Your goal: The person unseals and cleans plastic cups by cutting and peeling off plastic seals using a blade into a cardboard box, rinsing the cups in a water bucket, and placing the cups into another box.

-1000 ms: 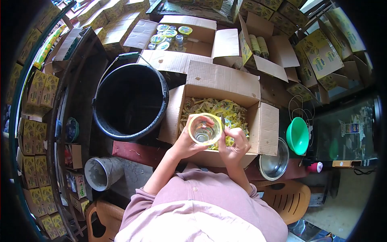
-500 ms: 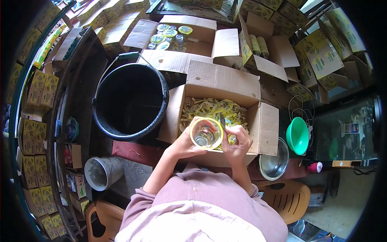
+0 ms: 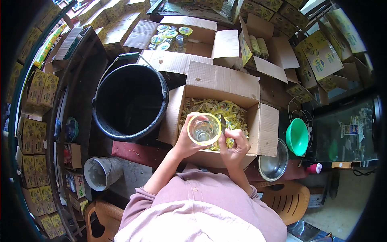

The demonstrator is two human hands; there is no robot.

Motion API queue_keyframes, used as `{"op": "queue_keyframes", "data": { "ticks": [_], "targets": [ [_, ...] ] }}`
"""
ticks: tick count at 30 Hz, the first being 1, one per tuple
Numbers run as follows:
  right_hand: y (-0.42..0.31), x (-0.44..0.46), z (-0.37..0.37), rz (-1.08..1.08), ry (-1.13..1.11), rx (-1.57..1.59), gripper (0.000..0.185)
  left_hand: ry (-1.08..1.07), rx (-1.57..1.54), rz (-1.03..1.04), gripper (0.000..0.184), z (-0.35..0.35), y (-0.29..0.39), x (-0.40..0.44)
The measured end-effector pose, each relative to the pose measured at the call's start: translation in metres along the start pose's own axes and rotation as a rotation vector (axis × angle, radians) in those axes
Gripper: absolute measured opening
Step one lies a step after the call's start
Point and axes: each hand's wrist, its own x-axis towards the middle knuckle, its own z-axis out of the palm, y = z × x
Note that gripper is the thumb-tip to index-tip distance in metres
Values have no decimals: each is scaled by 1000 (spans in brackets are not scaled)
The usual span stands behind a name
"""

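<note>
My left hand (image 3: 184,142) is wrapped round a clear plastic cup (image 3: 200,136) with a yellow rim, its open mouth tilted up toward me. In my right hand (image 3: 235,150) is a small knife (image 3: 223,122), its dark blade pointing up beside the right edge of the cup. Finger and thumb pinch it close to the cup wall; the handle is hidden. Both hands hover over the near side of an open cardboard box (image 3: 223,82), which holds a heap of yellow and clear plastic scraps (image 3: 231,111).
Left of the box stands a large black bucket (image 3: 98,117). Behind, another carton (image 3: 177,60) holds lidded cups. To the right are a steel bowl (image 3: 284,161) and a green bowl (image 3: 297,137). A grey bucket (image 3: 96,175) is at lower left, with stacked cartons around.
The cup has shifted slightly left and up with my left hand. My right hand, still with the knife, has moved a little left and down.
</note>
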Motion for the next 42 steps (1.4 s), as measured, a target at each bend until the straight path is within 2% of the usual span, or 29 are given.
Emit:
{"op": "queue_keyframes", "data": {
  "ticks": [8, 11, 14, 21, 28, 32, 35, 38, 42],
  "targets": [
    [1, 1, 2, -113, 2, -44, 15, 0, -45, -83, 67, 4, 3, -4],
    [3, 3, 1, -111, -4, -33, 17, -104, 17, -61, 66, -2, 7, -2],
    [3, 4, 1, -86, 0, -10, 18, -105, -6, -104, 65, -2, 13, 0],
    [9, 6, -2, -7, -16, 63, 16, -223, 21, -62, 63, -3, 20, 5],
    [1, 3, -5, -24, -12, -7, 13, -138, -100, -111, 64, -4, 12, 3],
    [6, 4, -4, -83, -39, -32, 17, -232, -72, -126, 62, -5, 17, 4],
    [9, 6, -4, -51, -22, 35, 16, -252, -103, -102, 62, -2, 12, 2],
    [8, 4, -6, -27, 3, 44, 15, -152, -302, -161, 65, 0, 11, 2],
    [1, 0, -6, -32, 24, 16, 13, -91, -480, -130, 63, 3, 2, -3]
  ]
}}
